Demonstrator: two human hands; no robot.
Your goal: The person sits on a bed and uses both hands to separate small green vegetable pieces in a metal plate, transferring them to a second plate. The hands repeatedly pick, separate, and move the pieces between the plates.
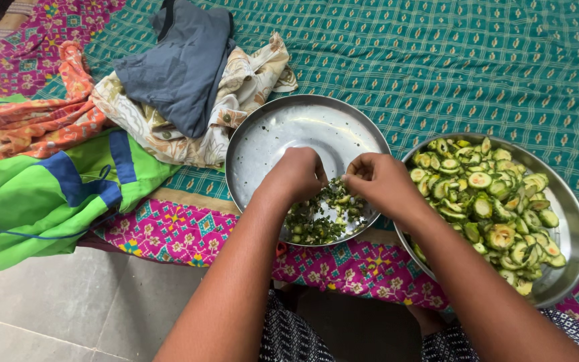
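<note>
A round steel plate [283,134] lies on a patterned cloth, with a heap of small chopped green bits [316,221] at its near edge. My left hand [296,173] hovers over the heap with fingers curled down into the bits. My right hand [380,179] is beside it, fingertips pinched together on a small green piece. To the right stands a steel bowl [574,221] filled with green vegetable slices [490,201].
A teal and pink patterned cloth [437,60] covers the surface. Crumpled clothes lie at the left: a grey garment [182,64], a cream printed one [249,87], an orange one [28,124] and a green and blue one [35,194]. Grey floor tiles [55,308] lie below.
</note>
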